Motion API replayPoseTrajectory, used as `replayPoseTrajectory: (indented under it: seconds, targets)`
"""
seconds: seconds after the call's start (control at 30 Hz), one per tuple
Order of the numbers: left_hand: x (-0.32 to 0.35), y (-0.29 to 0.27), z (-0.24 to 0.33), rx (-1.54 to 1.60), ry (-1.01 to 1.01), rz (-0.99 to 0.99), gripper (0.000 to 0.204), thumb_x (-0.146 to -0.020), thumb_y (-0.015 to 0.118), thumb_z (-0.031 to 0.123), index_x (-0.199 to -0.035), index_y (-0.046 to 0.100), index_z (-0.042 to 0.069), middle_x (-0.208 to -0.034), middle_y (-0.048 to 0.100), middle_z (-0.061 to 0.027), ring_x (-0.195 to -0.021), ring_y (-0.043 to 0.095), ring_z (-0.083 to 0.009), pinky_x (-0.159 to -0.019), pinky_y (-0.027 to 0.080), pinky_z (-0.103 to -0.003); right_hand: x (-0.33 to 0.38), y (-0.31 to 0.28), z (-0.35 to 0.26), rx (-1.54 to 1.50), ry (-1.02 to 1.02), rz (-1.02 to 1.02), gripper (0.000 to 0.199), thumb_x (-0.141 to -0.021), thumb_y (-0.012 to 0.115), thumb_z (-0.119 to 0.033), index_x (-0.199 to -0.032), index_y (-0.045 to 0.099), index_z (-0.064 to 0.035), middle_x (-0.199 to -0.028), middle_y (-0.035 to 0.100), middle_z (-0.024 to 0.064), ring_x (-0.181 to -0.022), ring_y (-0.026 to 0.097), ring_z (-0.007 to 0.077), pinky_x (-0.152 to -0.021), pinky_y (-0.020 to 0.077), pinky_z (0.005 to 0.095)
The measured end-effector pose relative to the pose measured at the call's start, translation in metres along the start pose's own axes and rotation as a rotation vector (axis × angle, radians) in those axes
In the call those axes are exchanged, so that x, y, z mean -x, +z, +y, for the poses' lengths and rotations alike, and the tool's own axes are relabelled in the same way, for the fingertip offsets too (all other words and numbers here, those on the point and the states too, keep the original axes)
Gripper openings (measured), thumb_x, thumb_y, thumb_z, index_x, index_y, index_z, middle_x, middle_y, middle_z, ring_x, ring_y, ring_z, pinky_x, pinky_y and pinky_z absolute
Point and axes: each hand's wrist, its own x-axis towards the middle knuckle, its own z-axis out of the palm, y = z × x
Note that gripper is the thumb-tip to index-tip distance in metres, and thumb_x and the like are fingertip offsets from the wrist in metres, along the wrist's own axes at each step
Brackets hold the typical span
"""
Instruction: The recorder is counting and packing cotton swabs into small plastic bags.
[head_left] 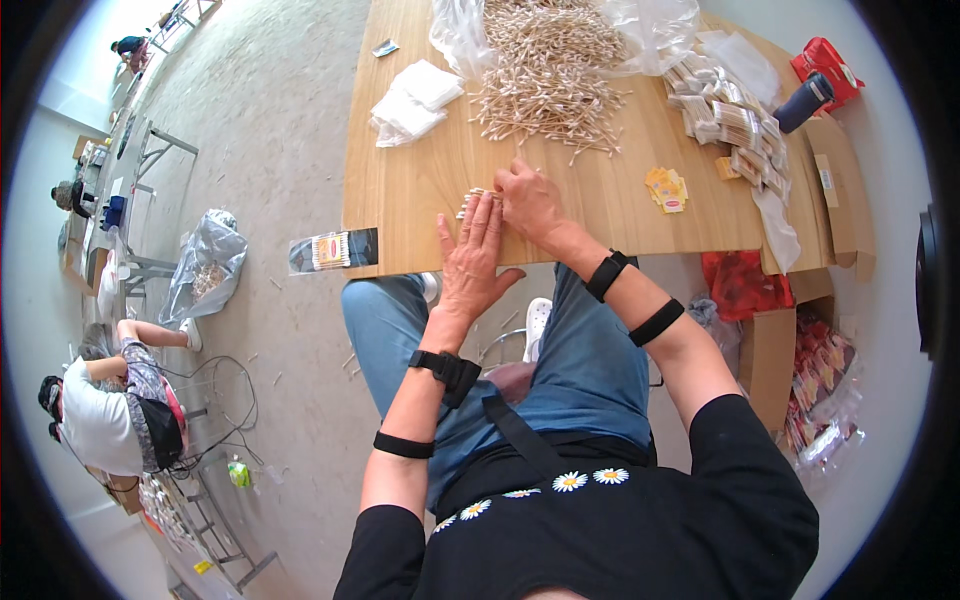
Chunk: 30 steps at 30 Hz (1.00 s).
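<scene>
My left hand [468, 268] lies flat near the table's front edge, fingers stretched over a small row of cotton swabs [464, 207]. White swab tips poke out at the left side of those fingers. Right beside it, my right hand [534, 206] has its fingers curled in a pinch at the row's right end; what they hold is hidden. Beyond both hands spreads a large heap of loose cotton swabs [548, 85]. A flat clear packet of swabs [330, 250] rests over the table's left front corner. Several yellow printed cards [667, 190] lie to the right.
Empty clear bags [415, 100] are stacked at the left on the wooden table [600, 215]. Filled swab packets [735, 125], a dark blue flask [804, 102] and a red bag [828, 68] stand at the right, beside a cardboard box [840, 190]. A co-worker [108, 412] sits far left.
</scene>
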Motion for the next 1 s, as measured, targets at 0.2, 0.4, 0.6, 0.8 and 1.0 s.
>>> replayPoseTrajectory:
  seconds: [0.2, 0.4, 0.6, 0.8, 1.0]
  targets:
    - [-0.013, 0.001, 0.002, -0.028, -0.027, -0.020, 0.123, -0.056, 0.086, 0.046, -0.153, 0.022, 0.004, -0.160, 0.022, -0.0120, -0.149, 0.019, -0.0283, -0.117, 0.005, -0.060, 0.000, 0.003, 0.010, -0.011, -0.063, 0.036, 0.006, -0.083, 0.061, -0.010, -0.085, 0.064, -0.0048, -0.094, 0.061, 0.0172, -0.085, 0.066, 0.0393, -0.072, 0.0541, 0.0476]
    - [-0.015, 0.007, 0.003, -0.053, -0.044, -0.028, 0.124, -0.053, 0.088, 0.048, -0.151, 0.026, 0.004, -0.157, 0.026, -0.0114, -0.148, 0.021, -0.0276, -0.117, 0.007, -0.060, 0.000, -0.019, 0.046, -0.022, -0.003, 0.068, 0.007, -0.084, 0.059, -0.010, -0.083, 0.064, -0.0045, -0.090, 0.061, 0.0166, -0.085, 0.064, 0.0378, -0.075, 0.0526, 0.0458]
    - [-0.014, 0.006, 0.004, -0.052, -0.052, -0.014, 0.123, -0.053, 0.088, 0.047, -0.151, 0.026, 0.004, -0.157, 0.027, -0.0108, -0.148, 0.021, -0.0281, -0.117, 0.009, -0.061, -0.005, -0.044, 0.073, 0.042, 0.162, 0.221, 0.009, -0.083, 0.060, -0.013, -0.082, 0.065, -0.0057, -0.093, 0.065, 0.0152, -0.088, 0.065, 0.0354, -0.076, 0.0529, 0.0438]
    - [-0.015, 0.008, 0.005, -0.067, -0.048, -0.009, 0.124, -0.052, 0.088, 0.048, -0.151, 0.026, 0.005, -0.157, 0.026, -0.0099, -0.147, 0.022, -0.0266, -0.117, 0.009, -0.061, -0.010, -0.028, 0.087, 0.125, 0.259, 0.212, 0.007, -0.082, 0.059, -0.012, -0.080, 0.064, -0.0065, -0.088, 0.065, 0.0138, -0.086, 0.064, 0.0337, -0.075, 0.0508, 0.0446]
    - [-0.014, 0.009, 0.004, -0.071, -0.048, -0.007, 0.124, -0.053, 0.088, 0.048, -0.151, 0.025, 0.005, -0.157, 0.026, -0.0097, -0.148, 0.021, -0.0271, -0.117, 0.011, -0.062, -0.004, -0.034, 0.088, 0.006, 0.070, 0.125, 0.008, -0.081, 0.058, -0.010, -0.078, 0.063, -0.0061, -0.088, 0.064, 0.0145, -0.086, 0.063, 0.0342, -0.075, 0.0506, 0.0451]
